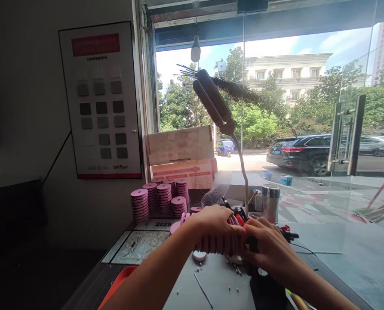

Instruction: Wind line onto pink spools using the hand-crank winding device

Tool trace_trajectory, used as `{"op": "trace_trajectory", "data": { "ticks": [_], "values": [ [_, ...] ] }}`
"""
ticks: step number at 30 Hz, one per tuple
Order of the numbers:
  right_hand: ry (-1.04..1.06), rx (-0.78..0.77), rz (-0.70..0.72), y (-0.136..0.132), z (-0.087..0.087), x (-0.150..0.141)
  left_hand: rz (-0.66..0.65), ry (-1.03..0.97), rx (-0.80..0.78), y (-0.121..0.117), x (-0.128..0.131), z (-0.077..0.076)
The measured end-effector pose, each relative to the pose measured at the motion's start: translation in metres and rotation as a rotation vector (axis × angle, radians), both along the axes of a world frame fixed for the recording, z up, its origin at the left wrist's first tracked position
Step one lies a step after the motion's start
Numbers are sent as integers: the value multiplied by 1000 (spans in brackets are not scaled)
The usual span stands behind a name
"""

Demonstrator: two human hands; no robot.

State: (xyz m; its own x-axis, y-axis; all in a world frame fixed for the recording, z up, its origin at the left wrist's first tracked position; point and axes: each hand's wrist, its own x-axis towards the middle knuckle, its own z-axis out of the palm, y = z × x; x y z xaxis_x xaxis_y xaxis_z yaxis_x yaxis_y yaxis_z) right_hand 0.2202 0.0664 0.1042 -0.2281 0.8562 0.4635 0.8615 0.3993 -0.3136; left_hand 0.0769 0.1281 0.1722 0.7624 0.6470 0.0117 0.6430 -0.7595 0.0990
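Observation:
A row of pink round discs, standing on edge side by side like spools, lies across the bench in front of me. My left hand reaches over the row from above, its fingers curled round the right part. At the right end of the row, my right hand has bent fingers close to my left fingertips. Whatever those fingers grip is hidden behind them. An orange-red piece shows between the two hands. Small white-headed pins and a thin metal rod lie on the pale work surface below.
Stacks of pink discs stand at the back left. A desk lamp rises behind my hands, with a metal canister to its right. An orange-red tray sits at the front left. Glass borders the bench's right side.

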Motion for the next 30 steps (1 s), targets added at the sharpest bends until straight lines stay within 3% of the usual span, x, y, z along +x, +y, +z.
{"op": "trace_trajectory", "data": {
  "ticks": [5,11,14,16,19,22,24,26,30],
  "values": [
    [-48,41,-56,-3,-2,-5,-9,0,2,2,0,-1],
    [-3,-8,28,-4,0,2,1,-46,-74,-3,-3,1],
    [211,-84,104,-8,0,9,-27,-255,-9,-12,-19,5],
    [354,-148,147,-11,-4,13,25,-480,63,-18,-40,2],
    [490,-201,198,-12,-16,14,311,-920,99,-23,-76,-26],
    [558,-176,191,-8,-30,11,549,-1234,-51,-25,-100,-74],
    [588,-187,194,-6,-38,9,525,-1243,-215,-29,-104,-104],
    [610,-240,233,-4,-44,8,460,-1226,-284,-35,-102,-125],
    [615,-277,297,4,-66,8,362,-1246,-284,-43,-95,-138]
  ]
}}
